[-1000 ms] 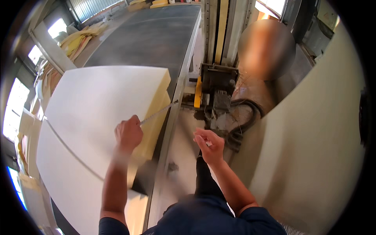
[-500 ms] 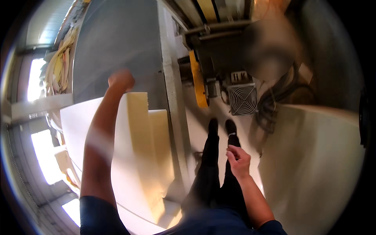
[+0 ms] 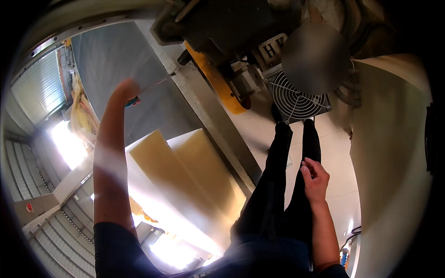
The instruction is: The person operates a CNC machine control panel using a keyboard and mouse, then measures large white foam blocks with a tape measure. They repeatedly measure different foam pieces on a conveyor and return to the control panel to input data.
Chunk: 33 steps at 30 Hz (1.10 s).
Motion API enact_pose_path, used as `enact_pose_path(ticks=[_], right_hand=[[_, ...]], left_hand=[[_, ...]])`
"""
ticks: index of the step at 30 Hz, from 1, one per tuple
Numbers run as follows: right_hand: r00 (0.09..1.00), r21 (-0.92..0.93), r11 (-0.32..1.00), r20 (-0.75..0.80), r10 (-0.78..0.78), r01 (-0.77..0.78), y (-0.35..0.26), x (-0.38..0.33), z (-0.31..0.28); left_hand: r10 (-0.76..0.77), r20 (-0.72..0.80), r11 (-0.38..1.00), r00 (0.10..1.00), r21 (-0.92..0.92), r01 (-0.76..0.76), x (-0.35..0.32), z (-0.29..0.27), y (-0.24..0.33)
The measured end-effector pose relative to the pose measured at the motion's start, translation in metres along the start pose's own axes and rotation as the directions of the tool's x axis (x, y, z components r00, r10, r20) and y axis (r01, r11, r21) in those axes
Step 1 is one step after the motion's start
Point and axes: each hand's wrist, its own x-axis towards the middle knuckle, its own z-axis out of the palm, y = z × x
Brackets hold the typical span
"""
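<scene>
Head: tape measure in left hand; blade rightward

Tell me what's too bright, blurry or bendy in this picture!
Head view: the glowing white window is washed out, and glare bleaches the white side of the pale yellow foam-like block; head view: a soft round grey smudge covers part of the silver wire fan guard; head view: the bare left hand looks slightly blurred, and straight edges bend near the rim.
</scene>
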Motion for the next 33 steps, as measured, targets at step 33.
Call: enact_pose_path(ticks=[33], right_hand=[[0.999,0.025,0.999,0.020,0.043,-0.044,0.019,0.025,-0.006]], left_hand=[[-0.211,0.238,0.958,0.948,-0.140,0.249,0.010,-0.032,0.017]])
